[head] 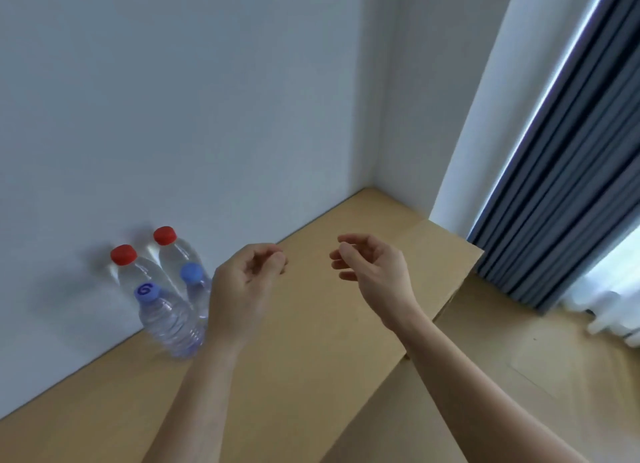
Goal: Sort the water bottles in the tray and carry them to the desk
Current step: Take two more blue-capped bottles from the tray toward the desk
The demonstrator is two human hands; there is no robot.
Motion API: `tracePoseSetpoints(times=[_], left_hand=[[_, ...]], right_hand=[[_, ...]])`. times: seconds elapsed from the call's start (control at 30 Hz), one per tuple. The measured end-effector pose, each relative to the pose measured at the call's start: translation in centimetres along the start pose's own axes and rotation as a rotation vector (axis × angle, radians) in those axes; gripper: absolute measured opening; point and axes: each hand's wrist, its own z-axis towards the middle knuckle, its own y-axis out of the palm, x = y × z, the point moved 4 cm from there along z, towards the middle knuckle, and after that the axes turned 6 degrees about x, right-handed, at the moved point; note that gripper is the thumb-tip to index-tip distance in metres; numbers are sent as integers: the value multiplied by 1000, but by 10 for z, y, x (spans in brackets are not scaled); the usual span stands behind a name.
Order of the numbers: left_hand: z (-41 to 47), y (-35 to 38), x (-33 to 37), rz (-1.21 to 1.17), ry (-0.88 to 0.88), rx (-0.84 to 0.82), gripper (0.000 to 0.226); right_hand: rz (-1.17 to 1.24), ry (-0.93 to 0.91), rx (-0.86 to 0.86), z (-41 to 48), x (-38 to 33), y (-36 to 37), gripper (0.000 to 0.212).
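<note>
Four water bottles stand upright in a tight cluster on the tan wooden surface (311,341), pushed up against the white wall (173,99). The two at the back have red caps: the left red-capped bottle (133,272) and the right red-capped bottle (173,251), side by side. The two in front have blue-purple caps: the near bottle with the swirl-marked cap (166,319) and the plain blue-capped bottle (195,286) just right of it, partly hidden behind the left wrist. All four look touching or nearly so.

Both hands are raised above the surface, empty. Left hand (242,282) is just right of the bottle cluster, fingers loosely curled, holding nothing. Right hand (374,265) is further right, well apart from the bottles, fingers relaxed and half-bent, palm turned inward, also holding nothing. Hands are apart from each other, not touching.

Grey curtain (561,185) hangs at right, wooden floor (554,358) below it. Frame is slightly blurred.
</note>
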Motion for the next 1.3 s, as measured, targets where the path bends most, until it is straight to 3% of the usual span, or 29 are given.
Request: tracePoseSetpoints(times=[0.17, 0.57, 0.87, 1.3], left_hand=[[-44, 111, 64, -58, 72, -157, 6], [-245, 421, 214, -291, 168, -754, 15], [-406, 593, 269, -351, 145, -1233, 11], [-580, 857, 361, -464, 124, -1677, 12]], right_hand=[[40, -43, 189, -8, -18, -145, 11], [67, -139, 833, -130, -37, -550, 11], [-19, -47, 1250, -235, -10, -725, 13], [-104, 32, 1671, -273, 3, -961, 13]])
